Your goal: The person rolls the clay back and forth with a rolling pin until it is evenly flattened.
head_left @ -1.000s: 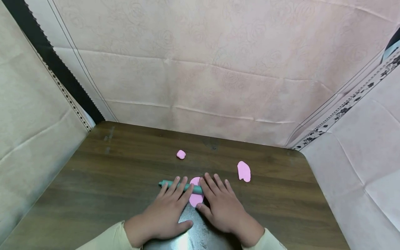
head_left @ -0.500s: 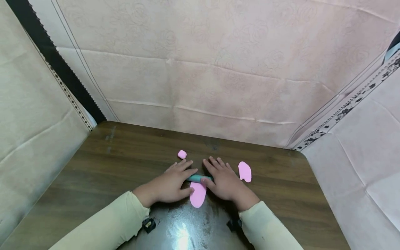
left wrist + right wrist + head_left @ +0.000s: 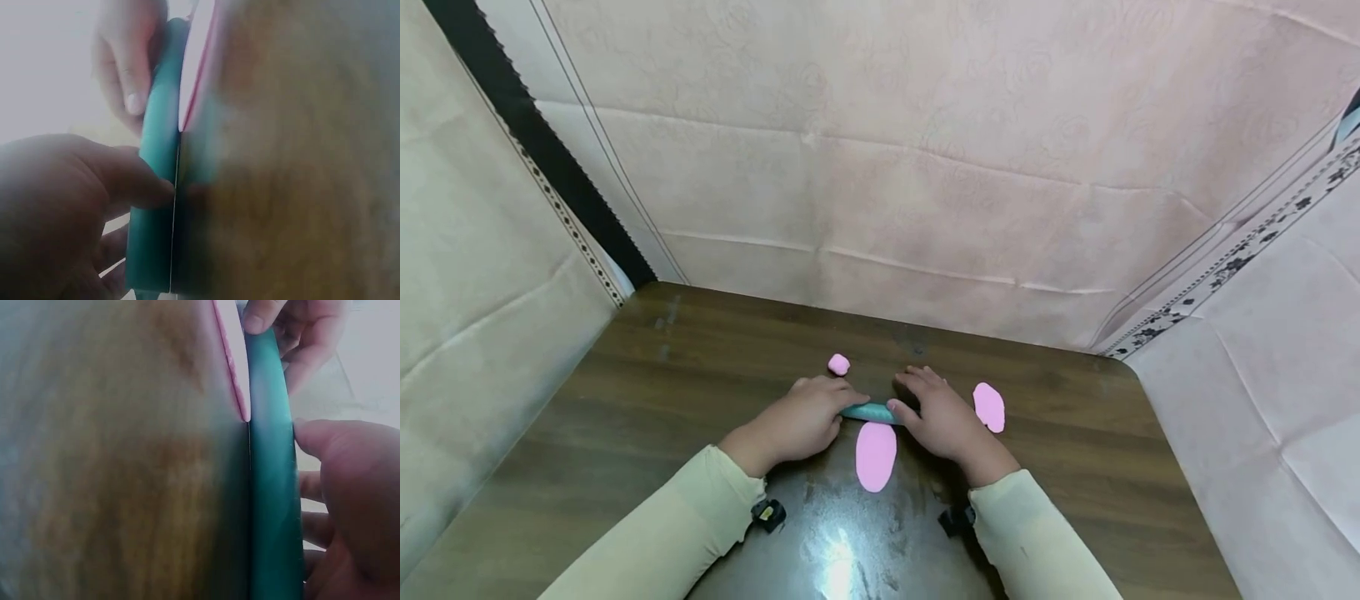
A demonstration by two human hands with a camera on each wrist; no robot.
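A small teal rolling pin (image 3: 871,412) lies crosswise at the far end of a flat pink oval of dough (image 3: 876,458). My left hand (image 3: 797,421) grips the pin's left part, the thumb across it and the other fingers beyond it. On the right part, my right hand (image 3: 943,417) holds the pin between its thumb and bent fingers. Both hands cover the pin's ends in the head view. The wrist views show the pin (image 3: 161,125) close beside the dough's thin edge (image 3: 234,369).
A small pink lump (image 3: 838,364) sits beyond the left hand. Another flat pink piece (image 3: 989,407) lies just right of the right hand. The brown wooden table (image 3: 700,358) ends at pale patterned cloth (image 3: 880,183) behind and at both sides.
Both hands and the rolling pin have moved away from the body, from the dough's middle to its far end. The fingers, flat and straight earlier, are now curled about the pin.
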